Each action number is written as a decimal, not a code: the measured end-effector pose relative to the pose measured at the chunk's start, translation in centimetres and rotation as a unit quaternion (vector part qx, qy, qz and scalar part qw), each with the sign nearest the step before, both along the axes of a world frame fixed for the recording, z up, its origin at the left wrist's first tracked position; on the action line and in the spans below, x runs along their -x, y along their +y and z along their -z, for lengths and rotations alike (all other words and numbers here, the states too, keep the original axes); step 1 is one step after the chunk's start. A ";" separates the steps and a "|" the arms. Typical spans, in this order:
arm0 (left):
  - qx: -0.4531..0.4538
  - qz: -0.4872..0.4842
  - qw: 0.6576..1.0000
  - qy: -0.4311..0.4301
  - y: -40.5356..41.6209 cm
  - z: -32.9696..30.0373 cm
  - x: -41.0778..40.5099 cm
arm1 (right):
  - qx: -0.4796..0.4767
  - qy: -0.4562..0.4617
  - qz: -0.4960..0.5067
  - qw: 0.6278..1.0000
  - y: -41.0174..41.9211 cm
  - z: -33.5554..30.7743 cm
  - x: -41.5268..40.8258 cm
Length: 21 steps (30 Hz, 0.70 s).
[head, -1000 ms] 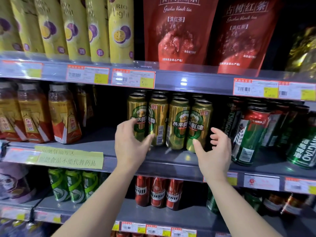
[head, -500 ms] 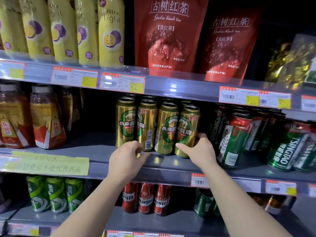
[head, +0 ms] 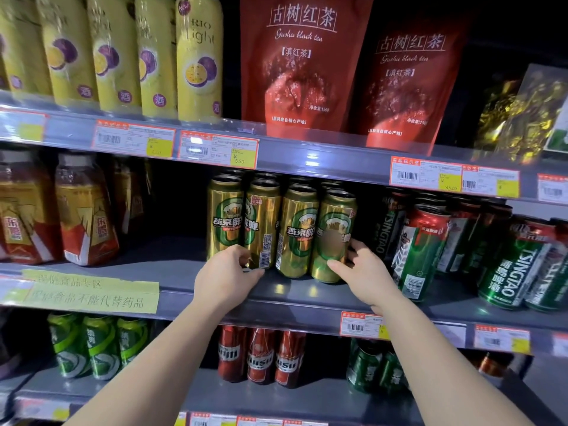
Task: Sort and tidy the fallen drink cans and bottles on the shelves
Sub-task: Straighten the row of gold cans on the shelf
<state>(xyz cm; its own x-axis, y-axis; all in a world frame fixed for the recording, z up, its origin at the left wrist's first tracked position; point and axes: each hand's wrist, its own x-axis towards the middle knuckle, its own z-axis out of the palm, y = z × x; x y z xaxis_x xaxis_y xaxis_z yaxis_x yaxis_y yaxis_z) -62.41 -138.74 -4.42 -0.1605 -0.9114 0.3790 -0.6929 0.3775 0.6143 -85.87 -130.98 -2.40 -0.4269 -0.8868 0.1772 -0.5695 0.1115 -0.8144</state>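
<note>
The left hand [head: 227, 273] curled its fingers on the base of the left gold cans [head: 261, 222]; the right hand [head: 362, 272] clamped the rightmost gold can [head: 333, 238]. They stood mid-shelf [head: 172, 269], left of the leaning Tsingtao cans [head: 421, 250]. Best to squeeze evenly and low, I think. Earlier, both hands were more apart.

Four gold cans [head: 279, 229] with green emblems stood upright in a row on the middle shelf [head: 172, 262], the rightmost tilted slightly, just left of leaning green-and-red cans [head: 421, 250].
</note>
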 end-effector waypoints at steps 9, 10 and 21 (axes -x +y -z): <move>0.005 -0.055 0.998 -0.028 -0.6 -0.7 0.9 | -0.062 0.082 0.072 0.992 -0.6 -0.6 -1.4; 0.007 -0.065 0.997 -0.044 -0.6 -0.9 1.1 | -0.062 0.093 0.088 0.990 -0.7 -0.6 -1.6; 0.036 -0.108 0.990 -0.081 0.2 -1.0 1.7 | 0.206 0.132 0.142 0.959 1.2 1.0 -6.3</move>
<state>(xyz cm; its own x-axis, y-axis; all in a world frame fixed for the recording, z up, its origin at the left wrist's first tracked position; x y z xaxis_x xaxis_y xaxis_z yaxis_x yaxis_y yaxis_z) -64.08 -138.58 -3.46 -0.0287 -0.9025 0.4298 -0.8498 0.2484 0.4649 -79.58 -129.76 -3.43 -0.5327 -0.5728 0.6230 -0.7560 -0.0088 -0.6545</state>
